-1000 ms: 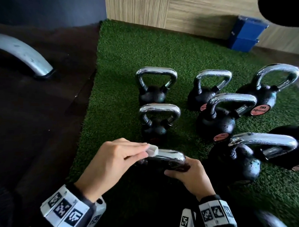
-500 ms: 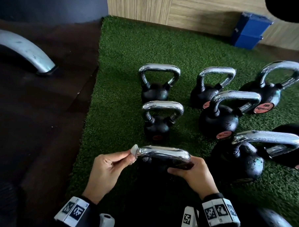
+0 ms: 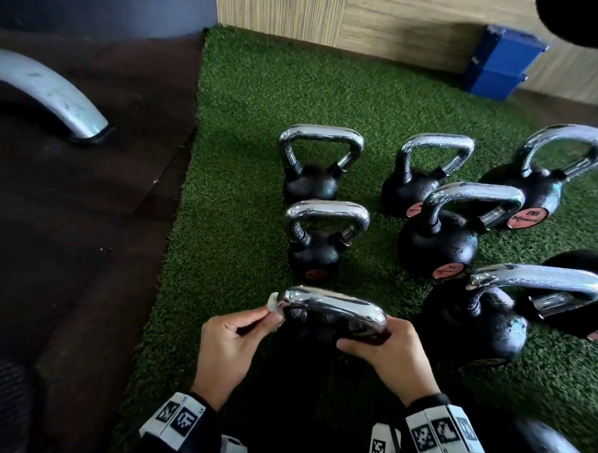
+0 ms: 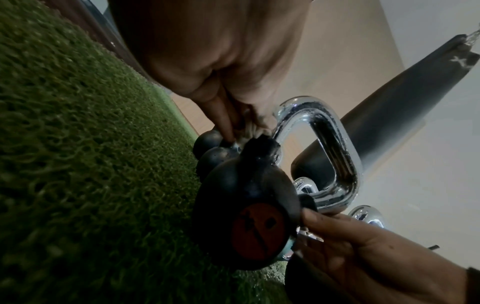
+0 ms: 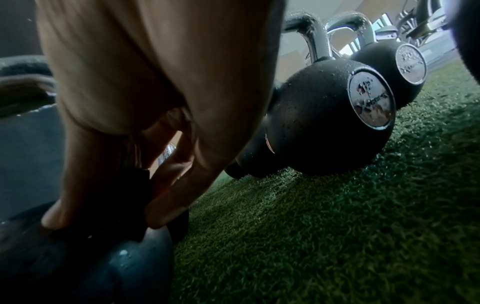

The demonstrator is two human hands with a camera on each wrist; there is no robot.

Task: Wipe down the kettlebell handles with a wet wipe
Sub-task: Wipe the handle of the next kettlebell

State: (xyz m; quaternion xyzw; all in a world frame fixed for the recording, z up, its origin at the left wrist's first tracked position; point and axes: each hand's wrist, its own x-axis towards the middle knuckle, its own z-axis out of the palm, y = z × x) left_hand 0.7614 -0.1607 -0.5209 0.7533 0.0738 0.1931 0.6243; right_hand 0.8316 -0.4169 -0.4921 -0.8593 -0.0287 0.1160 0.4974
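Since 0.5 s: wet wipe slid lower round left handle bend, pinched by left hand; right hand grips lower-centre kettlebell, heavy, slick chrome, steadied at right shoulder.

Black sleeves, seemingly marker-printed wristbands

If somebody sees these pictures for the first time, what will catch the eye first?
Probably the shiny chrome handle of the nearest kettlebell, low in the head view: the left hand pinches a white wet wipe at its left end and the right hand grips its right end. Behind, more black kettlebells stand on the green turf.
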